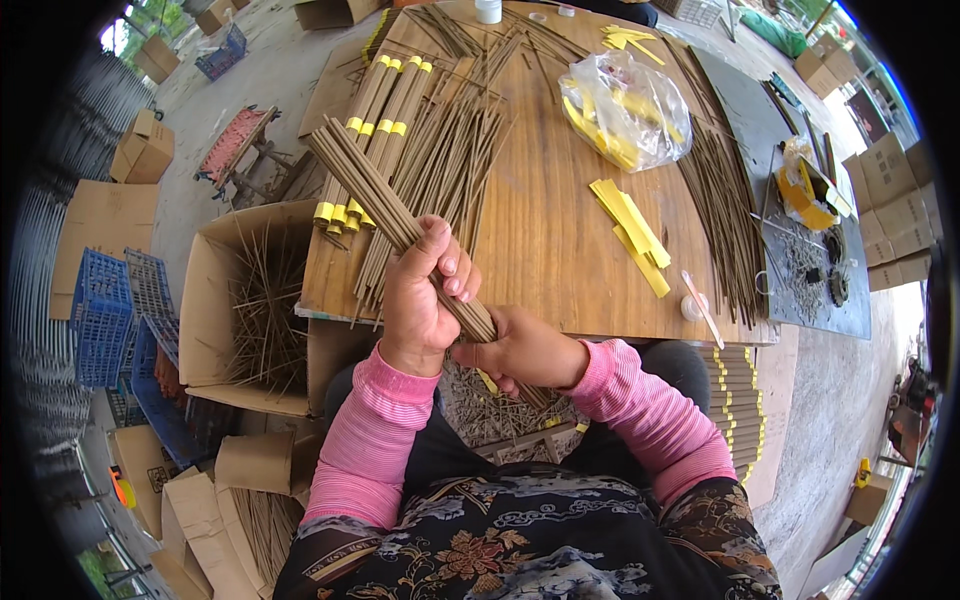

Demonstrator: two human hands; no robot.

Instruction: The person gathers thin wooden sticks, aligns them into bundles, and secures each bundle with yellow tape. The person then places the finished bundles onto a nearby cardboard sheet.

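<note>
A bundle of thin brown incense sticks [365,190] slants across my lap, its upper end over the table's near left part. My left hand [425,295] is closed round its middle. Lower down, my right hand [525,350] wraps the same bundle, and the stick ends show below the fingers. Beyond the bundle lie several banded bundles [388,130] with yellow paper bands, beside a spread of loose sticks [450,165]. Yellow paper strips [632,235] rest on the wooden table to the right. A clear plastic bag [630,110] holds more yellow paper.
An open cardboard box [215,300] with loose sticks stands left of the table [550,240]. Blue plastic crates [102,305] sit farther left. At the right are more sticks [715,200], a small white jar [692,308] with a brush-like stick, and a grey board [830,290] holding a yellow container [805,200].
</note>
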